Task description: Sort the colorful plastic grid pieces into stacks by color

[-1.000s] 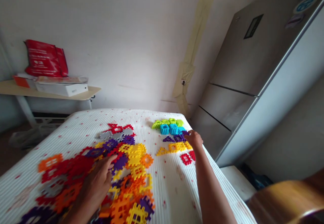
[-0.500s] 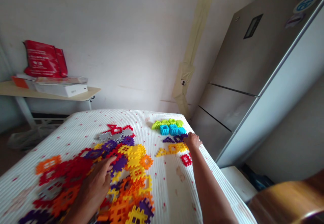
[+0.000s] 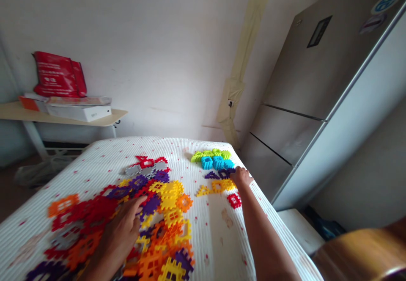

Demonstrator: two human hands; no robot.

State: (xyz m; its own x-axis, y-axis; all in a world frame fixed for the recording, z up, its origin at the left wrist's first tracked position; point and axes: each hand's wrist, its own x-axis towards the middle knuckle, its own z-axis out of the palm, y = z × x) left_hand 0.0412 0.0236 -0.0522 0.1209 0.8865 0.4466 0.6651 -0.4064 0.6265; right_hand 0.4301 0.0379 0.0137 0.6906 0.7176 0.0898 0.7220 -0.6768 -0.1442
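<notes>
Toothed plastic building pieces lie in a mixed pile of red, orange, yellow, purple and grey, with a yellow stack [image 3: 168,195] at its right edge. My left hand [image 3: 127,219] rests low over that pile, fingers loosely apart, beside a purple building piece [image 3: 151,205]. On the right, my right hand [image 3: 242,176] curls over the right end of a row of purple building pieces [image 3: 222,173]; its fingertips are partly hidden. Lime green pieces [image 3: 211,154] and light blue pieces [image 3: 218,162] form rows behind. Yellow pieces [image 3: 217,185] and a red piece [image 3: 234,200] sit nearer.
Everything lies on a bed-like surface with a white ribbed, red-dotted cover [image 3: 111,154]. A grey refrigerator [image 3: 294,90] stands close on the right. At left, a small desk [image 3: 117,118] carries a white box [image 3: 79,111] and a red bag [image 3: 58,75].
My right hand has shifted slightly down and closer in over the purple row's right end, covering the second red piece seen earlier. My left hand has stayed nearly still.
</notes>
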